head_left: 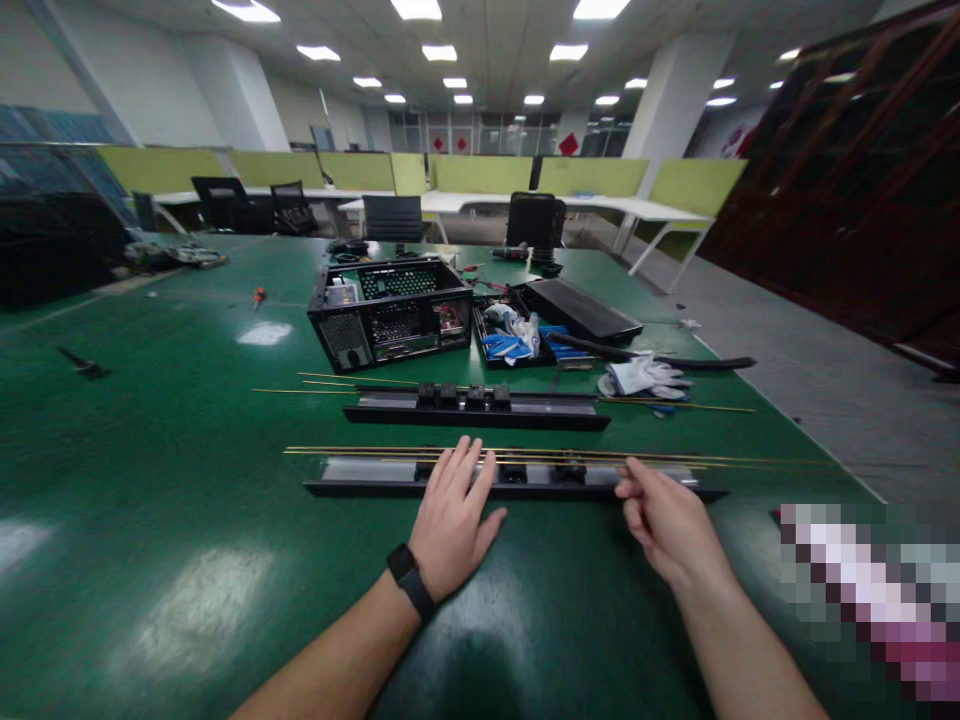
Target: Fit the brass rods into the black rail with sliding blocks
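My left hand (454, 515), with a dark watch on the wrist, lies with its fingers stretched over the nearer black rail (360, 489). Its fingertips reach several thin brass-coloured rods (337, 452) that run lengthwise above this rail. At the right part of the rail, the thumb and forefinger of my right hand (664, 515) are pinched together on a rod. Small black blocks (572, 467) sit along the rail's channel, partly hidden by my left fingers. Just beyond is a second black rail (390, 412) carrying several black blocks (475, 397), with thin rods along it.
An open black computer case (412, 335) stands behind the rails on the green table (187, 450). White-and-blue gloves (649, 376), a long black strip (712, 363) and a dark panel (581, 308) lie to the right. An orange-handled tool (259, 296) lies at left.
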{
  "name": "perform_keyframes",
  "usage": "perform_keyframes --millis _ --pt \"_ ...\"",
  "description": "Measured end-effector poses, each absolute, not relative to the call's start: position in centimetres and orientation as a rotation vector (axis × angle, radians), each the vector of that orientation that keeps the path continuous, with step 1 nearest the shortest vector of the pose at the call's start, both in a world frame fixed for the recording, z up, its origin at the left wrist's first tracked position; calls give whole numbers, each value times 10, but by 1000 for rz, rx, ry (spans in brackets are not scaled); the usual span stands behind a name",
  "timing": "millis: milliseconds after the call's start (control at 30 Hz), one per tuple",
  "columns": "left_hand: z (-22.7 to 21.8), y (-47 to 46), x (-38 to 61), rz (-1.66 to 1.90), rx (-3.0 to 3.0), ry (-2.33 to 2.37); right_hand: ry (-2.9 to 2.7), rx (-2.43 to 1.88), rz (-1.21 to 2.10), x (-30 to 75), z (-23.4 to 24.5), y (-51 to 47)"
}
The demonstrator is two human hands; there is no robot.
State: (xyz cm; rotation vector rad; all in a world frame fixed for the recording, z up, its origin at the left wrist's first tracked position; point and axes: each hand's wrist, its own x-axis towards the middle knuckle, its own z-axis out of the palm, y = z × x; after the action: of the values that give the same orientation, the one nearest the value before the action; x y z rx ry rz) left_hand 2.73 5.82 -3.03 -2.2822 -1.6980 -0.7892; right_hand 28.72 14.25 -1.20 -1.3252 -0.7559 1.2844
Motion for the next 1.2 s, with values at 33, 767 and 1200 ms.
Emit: perform_keyframes --millis 33,767,1200 --pt "-31 58 27 -793 -2281 -1700 -721 -1325 1246 289 -12 144" --pt "-31 59 28 -783 -2274 -1707 -855 -1282 1492 275 -9 135" --pt "-31 59 28 -776 -2265 -1713 -839 -1254 1504 276 -14 136"
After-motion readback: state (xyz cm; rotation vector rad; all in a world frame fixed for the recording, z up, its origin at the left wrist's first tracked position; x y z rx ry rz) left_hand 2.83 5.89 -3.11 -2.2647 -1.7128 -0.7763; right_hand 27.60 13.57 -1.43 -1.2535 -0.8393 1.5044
